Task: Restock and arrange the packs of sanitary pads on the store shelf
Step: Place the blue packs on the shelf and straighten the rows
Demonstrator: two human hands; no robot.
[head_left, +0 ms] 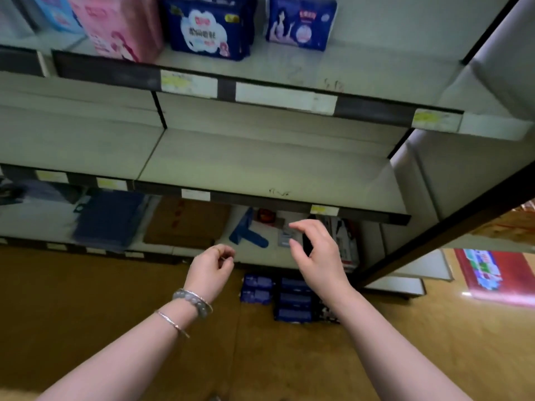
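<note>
Both hands reach forward in front of the lower part of a store shelf unit, and neither has hold of anything. The left hand (212,266) has its fingers loosely curled toward the palm, with a ring on one finger and bracelets (192,302) on the wrist. The right hand (315,253) is half open, its thumb and fingers curved and apart. Below and between the hands, a stack of dark blue packs (292,301) lies on the wooden floor (115,299), just in front of the bottom shelf. More packs stand on the top shelf (362,70): a pink pack (121,24), a dark blue pack (208,27) beside it, and a purple-blue pack (301,21) to the right, a little apart. The middle shelf (260,163) sits just above the hands. On the bottom shelf lie a cardboard box (185,224) and a blurred blue object (246,235).
</note>
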